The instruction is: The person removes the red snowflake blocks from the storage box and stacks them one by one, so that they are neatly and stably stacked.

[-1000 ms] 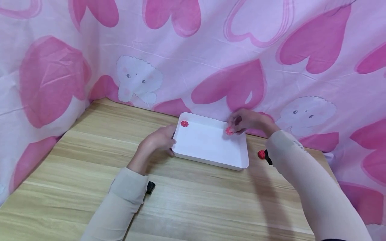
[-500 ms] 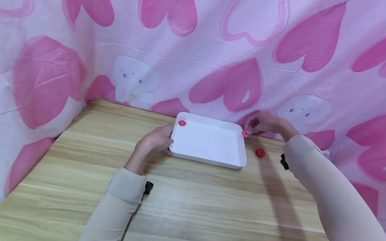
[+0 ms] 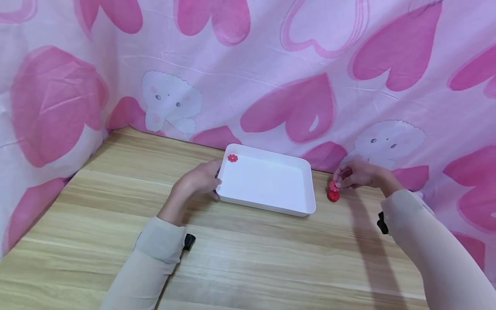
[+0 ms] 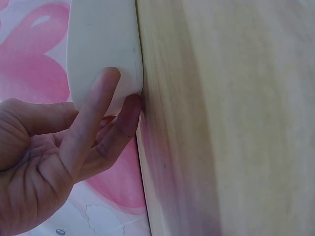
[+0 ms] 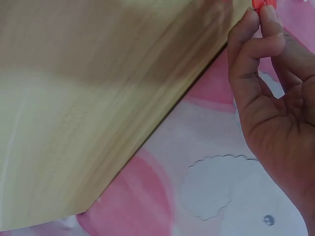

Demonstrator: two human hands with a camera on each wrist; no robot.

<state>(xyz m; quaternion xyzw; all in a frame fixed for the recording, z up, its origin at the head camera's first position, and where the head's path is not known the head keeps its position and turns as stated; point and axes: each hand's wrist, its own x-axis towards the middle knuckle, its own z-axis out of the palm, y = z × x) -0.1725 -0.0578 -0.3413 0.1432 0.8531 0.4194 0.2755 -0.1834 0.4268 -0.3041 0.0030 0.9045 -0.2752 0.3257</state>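
My left hand (image 3: 201, 177) grips the left end of a shallow white tray (image 3: 267, 183). In the left wrist view its fingers lie against the tray's wall (image 4: 106, 39), one fingertip down at the bottom edge by the tabletop. A flat red flower-shaped piece (image 3: 232, 158) lies in the tray's far left corner. To the tray's right, my right hand (image 3: 358, 174) pinches a lighter red flower-shaped piece (image 3: 333, 186) between its fingertips. That piece overlaps a darker red one (image 3: 333, 196) on the table. The right wrist view shows only part of the pinched piece (image 5: 264, 4), at its top edge.
The wood-grain table (image 3: 248, 254) ends at the back against a pink curtain (image 3: 217, 86) with hearts and white animal drawings. Black straps (image 3: 189, 242) show at both wrists. The right arm's shadow falls across the table.
My right hand has moved right with the pinched red piece, from above the tray out to the red piece on the table. The left hand keeps its hold on the tray.
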